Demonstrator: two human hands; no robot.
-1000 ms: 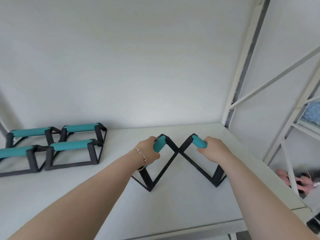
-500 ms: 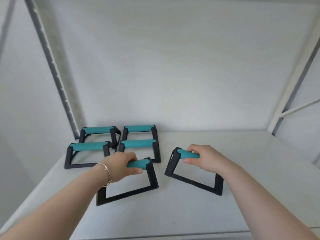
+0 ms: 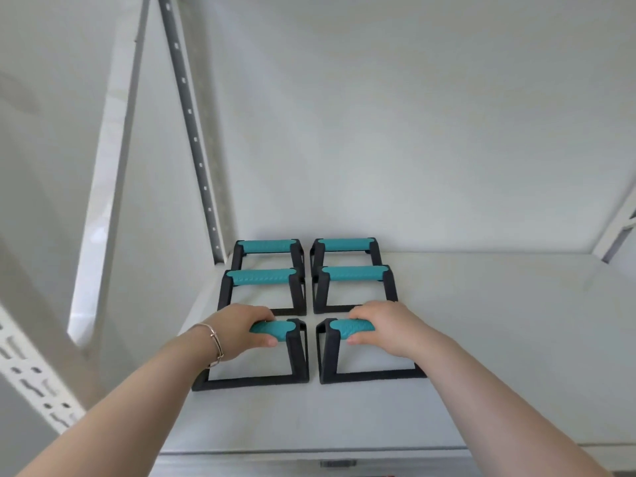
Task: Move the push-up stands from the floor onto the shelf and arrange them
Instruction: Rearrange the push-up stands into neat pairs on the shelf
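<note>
Here, on the white shelf (image 3: 481, 339), my left hand (image 3: 241, 327) and right hand (image 3: 385, 325) each clasp a teal-handled stand. Nudging forward could knock the four stands (image 3: 306, 273) just behind out of line.

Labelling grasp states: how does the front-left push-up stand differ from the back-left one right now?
The front-left push-up stand is gripped at its teal handle by the left hand; the back-left push-up stand is untouched. The front one sits nearest the shelf edge, the back one against the wall. The front handle is partly covered, the back handle fully visible. Both have black frames, stand upright and face the same way.
</note>
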